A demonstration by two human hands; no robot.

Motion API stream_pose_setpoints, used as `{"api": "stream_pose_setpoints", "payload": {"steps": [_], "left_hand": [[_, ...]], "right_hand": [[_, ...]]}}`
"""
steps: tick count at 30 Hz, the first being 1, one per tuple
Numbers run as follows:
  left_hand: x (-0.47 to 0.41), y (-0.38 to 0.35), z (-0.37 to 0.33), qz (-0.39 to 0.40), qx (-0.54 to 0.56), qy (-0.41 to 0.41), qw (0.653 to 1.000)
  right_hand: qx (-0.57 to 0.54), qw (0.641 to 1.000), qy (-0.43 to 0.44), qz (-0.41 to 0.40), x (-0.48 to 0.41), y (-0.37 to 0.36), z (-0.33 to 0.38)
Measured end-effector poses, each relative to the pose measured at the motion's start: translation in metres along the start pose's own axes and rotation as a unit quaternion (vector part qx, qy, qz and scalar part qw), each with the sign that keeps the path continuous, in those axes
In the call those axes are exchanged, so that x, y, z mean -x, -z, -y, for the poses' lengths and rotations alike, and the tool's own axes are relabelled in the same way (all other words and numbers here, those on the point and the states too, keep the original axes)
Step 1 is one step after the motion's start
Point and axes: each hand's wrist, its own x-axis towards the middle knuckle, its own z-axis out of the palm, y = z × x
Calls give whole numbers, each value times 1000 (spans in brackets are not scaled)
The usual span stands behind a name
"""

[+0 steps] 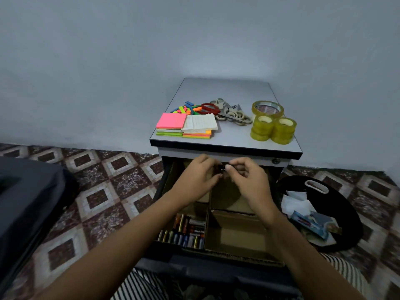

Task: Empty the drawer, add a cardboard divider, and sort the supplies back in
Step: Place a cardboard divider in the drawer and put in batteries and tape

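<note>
1. At the centre of the frame, above the rear half of the open drawer (216, 270), a small dark item (223, 169) is held between the left hand (194, 180) and the right hand (249, 180). What it is cannot be told, since most of it is covered.
2. Both sets of fingers are closed on that item. The left fingers (213, 164) are curled over it from the left side, and it is pinched by the right thumb and forefinger from the right.
3. A cardboard divider (208, 213) is already seated in the drawer and splits it into compartments. Batteries (186, 232) are stacked in the lower-left compartment, while the lower-right one shows bare cardboard.
4. Sorting is judged to be partly done. Sticky notes (186, 126), coloured strips (186, 108), scissors (229, 111) and tape rolls (272, 124) lie on the surface (227, 92) at upper centre, not yet returned.
5. For a clean placement, the item should be lowered straight into one rear compartment and kept off the divider walls. It should be let go only once it rests on the drawer floor.
6. The divider's cross-piece looks loosely fitted, so sideways pressure on it should be avoided. Like items should be grouped together.
</note>
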Motion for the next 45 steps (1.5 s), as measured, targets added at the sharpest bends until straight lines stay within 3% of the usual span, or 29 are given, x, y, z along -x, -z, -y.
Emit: {"api": "stream_pose_setpoints", "payload": {"steps": [9, 19, 26, 28, 34, 40, 45], "left_hand": [[56, -16, 7, 56, 35, 98, 993], [88, 0, 28, 67, -8, 260, 963], [98, 19, 40, 158, -77, 320, 931], [97, 23, 39, 135, -95, 315, 935], [91, 24, 52, -31, -55, 246, 967], [93, 11, 68, -102, 72, 353, 927], [95, 9, 71, -110, 104, 362, 920]], "right_hand": [[26, 995, -71, 69, 42, -21, -26], [63, 976, -114, 177, 41, -79, -22], [124, 955, -156, 218, 45, -116, -22], [141, 951, -170, 218, 46, -122, -25], [201, 929, -157, 268, 43, -130, -28], [242, 916, -133, 291, 39, -140, -35], [306, 901, -106, 288, 38, -144, -39]]}}
